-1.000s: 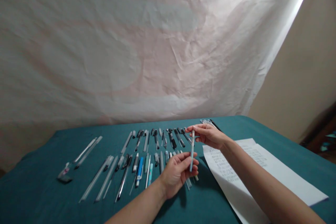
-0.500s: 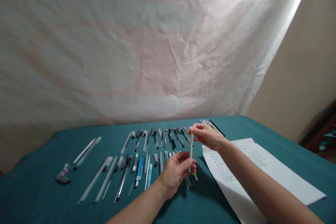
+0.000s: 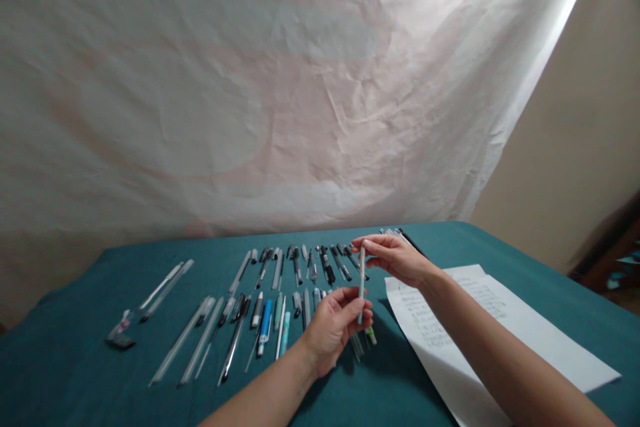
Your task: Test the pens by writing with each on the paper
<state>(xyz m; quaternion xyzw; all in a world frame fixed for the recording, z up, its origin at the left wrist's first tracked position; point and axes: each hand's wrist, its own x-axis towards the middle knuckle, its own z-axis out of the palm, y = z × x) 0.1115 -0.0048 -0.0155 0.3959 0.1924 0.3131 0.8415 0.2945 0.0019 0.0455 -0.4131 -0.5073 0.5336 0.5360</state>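
Note:
A slim pale pen point(image 3: 362, 273), whitish above and bluish lower down, stands nearly upright between my hands over the table. My left hand point(image 3: 333, 327) is closed, its thumb and fingers pinching the lower part. At the top end, the fingertips of my right hand point(image 3: 393, 259) grip the pen. Below and left of my hands lie pen parts in two rough rows, among them a blue pen point(image 3: 265, 328), a teal patterned barrel point(image 3: 285, 333) and clear tubes point(image 3: 183, 341). Several pieces are hidden behind my left hand.
Printed white sheets point(image 3: 545, 340) lie under my right forearm. Black capped pens point(image 3: 327, 265) form the back row on the green cloth point(image 3: 65, 373). Two slim tubes point(image 3: 167, 290) and a small clear-and-dark piece point(image 3: 120, 333) lie at left. A pale sheet point(image 3: 300, 80) hangs behind.
The pen has shifted slightly left with both hands still on it. My right hand's fingers have moved a little at its top end. The laid-out parts look the same.

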